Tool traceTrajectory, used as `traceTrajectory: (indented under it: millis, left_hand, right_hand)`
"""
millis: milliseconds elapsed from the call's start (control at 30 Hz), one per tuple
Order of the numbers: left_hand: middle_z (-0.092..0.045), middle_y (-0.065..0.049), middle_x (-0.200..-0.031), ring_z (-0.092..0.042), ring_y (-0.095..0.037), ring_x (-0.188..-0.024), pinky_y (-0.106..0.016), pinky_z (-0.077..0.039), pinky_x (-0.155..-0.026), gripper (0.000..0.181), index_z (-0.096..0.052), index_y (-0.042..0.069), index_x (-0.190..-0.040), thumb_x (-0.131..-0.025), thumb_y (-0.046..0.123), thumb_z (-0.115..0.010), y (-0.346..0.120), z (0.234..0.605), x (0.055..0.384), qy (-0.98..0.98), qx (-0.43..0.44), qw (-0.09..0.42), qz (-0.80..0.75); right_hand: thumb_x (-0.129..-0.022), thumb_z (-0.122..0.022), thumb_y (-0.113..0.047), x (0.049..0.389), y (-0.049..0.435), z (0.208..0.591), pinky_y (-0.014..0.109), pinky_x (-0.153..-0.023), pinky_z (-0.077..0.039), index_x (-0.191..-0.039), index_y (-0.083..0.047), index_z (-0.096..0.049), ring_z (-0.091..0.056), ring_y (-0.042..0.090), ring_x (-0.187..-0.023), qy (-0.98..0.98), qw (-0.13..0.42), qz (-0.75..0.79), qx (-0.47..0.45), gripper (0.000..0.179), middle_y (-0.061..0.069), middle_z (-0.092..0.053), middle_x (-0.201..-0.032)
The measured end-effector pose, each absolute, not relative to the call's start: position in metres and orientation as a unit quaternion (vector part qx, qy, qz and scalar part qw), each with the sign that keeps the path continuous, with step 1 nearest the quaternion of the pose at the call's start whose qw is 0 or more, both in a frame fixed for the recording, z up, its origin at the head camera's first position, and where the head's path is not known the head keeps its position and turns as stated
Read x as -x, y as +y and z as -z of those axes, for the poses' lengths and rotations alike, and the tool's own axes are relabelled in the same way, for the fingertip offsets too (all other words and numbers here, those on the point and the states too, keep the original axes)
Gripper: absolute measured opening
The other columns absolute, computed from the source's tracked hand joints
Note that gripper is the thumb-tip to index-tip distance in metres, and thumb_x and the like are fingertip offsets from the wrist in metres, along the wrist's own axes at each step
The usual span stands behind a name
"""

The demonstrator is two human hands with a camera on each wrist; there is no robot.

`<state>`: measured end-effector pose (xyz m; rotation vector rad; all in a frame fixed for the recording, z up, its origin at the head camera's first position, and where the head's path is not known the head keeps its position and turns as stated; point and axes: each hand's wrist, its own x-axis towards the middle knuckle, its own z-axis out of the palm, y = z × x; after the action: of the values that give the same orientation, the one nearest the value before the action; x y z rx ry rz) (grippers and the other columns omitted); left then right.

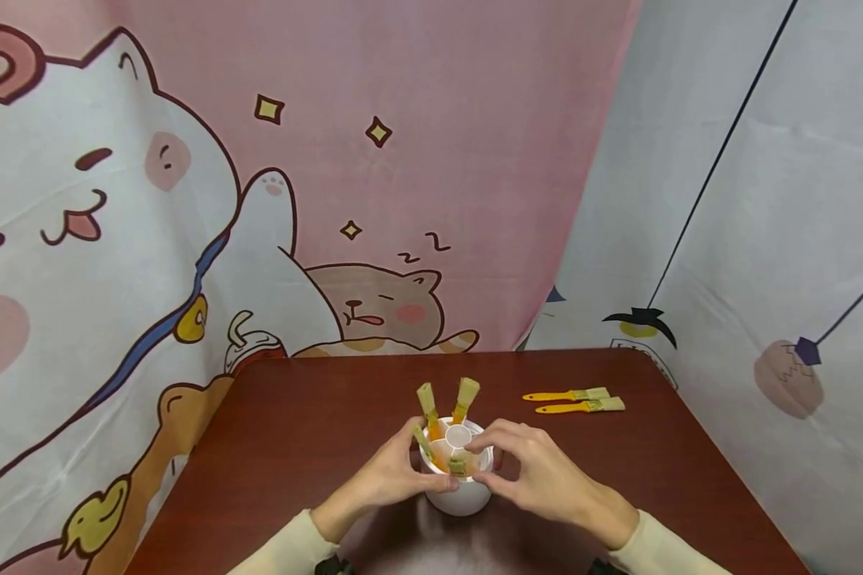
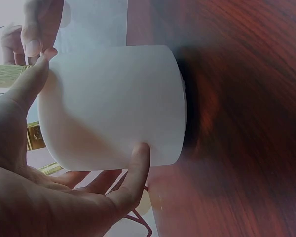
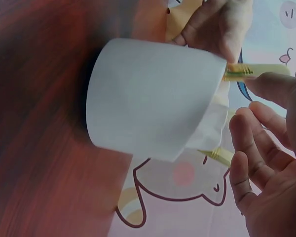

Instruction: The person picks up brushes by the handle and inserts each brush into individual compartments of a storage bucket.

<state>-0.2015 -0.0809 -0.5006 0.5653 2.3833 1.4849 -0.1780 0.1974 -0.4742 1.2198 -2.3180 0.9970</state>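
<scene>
A white round holder (image 1: 460,501) with a divided top stands on the table near its front edge. Several flat paintbrushes (image 1: 467,393) stick up from its compartments, bristles upward, around a round middle section. My left hand (image 1: 394,473) grips the holder's left side, its thumb at the front rim and its fingers spread along the wall. Over the right side of the rim is my right hand (image 1: 539,469), thumb and fingers apart. Its thumb overlaps the front brush (image 3: 239,72) in the right wrist view, while the other fingers bend loosely beside the rim.
Two more brushes with yellow handles, a farther one (image 1: 566,394) and a nearer one (image 1: 581,406), lie on the dark red table (image 1: 316,415) at the back right. Behind the table hangs a cloth (image 1: 475,160) printed with cartoon animals.
</scene>
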Motion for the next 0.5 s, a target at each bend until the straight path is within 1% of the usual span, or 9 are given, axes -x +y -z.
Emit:
traceTrajectory:
  millis: [133, 267, 400, 500]
  left_hand:
    - [-0.067, 0.0, -0.136, -0.063, -0.024, -0.126, -0.053, -0.054, -0.101, 0.09, -0.048, 0.021, -0.15, -0.078, 0.045, -0.096, -0.081, 0.499, 0.201, 0.825, -0.199, 0.134, -0.512]
    - [-0.067, 0.0, -0.135, -0.063, -0.023, -0.126, -0.052, -0.054, -0.102, 0.089, -0.049, 0.02, -0.149, -0.078, 0.043, -0.096, -0.081, 0.498, 0.201, 0.826, -0.202, 0.131, -0.511]
    - [-0.067, -0.001, -0.135, -0.063, -0.023, -0.125, -0.052, -0.053, -0.103, 0.089, -0.049, 0.019, -0.149, -0.077, 0.043, -0.097, -0.08, 0.499, 0.2, 0.827, -0.203, 0.124, -0.51]
    - [-0.065, -0.003, -0.139, -0.064, -0.024, -0.127, -0.052, -0.054, -0.103, 0.091, -0.048, 0.019, -0.151, -0.077, 0.042, -0.097, -0.079, 0.499, 0.199, 0.822, -0.203, 0.123, -0.518]
  right_hand:
    - [-0.086, -0.091, -0.013, 0.18, 0.203, 0.47, 0.018, -0.074, -0.056, -0.122, -0.017, -0.075, -0.069, 0.008, -0.084, -0.814, 0.168, -0.358, -0.426, 0.04, -0.005, -0.074, -0.114]
    - [-0.087, -0.091, -0.015, 0.181, 0.211, 0.467, 0.015, -0.073, -0.054, -0.121, -0.018, -0.075, -0.069, 0.007, -0.081, -0.82, 0.164, -0.361, -0.413, 0.038, -0.004, -0.074, -0.112]
    - [-0.091, -0.088, -0.021, 0.186, 0.218, 0.465, 0.018, -0.074, -0.056, -0.121, -0.023, -0.075, -0.067, 0.003, -0.082, -0.834, 0.169, -0.353, -0.389, 0.034, -0.01, -0.073, -0.112]
    - [-0.092, -0.087, -0.021, 0.191, 0.224, 0.464, 0.021, -0.076, -0.057, -0.122, -0.029, -0.074, -0.067, -0.001, -0.085, -0.845, 0.177, -0.348, -0.366, 0.034, -0.015, -0.072, -0.113]
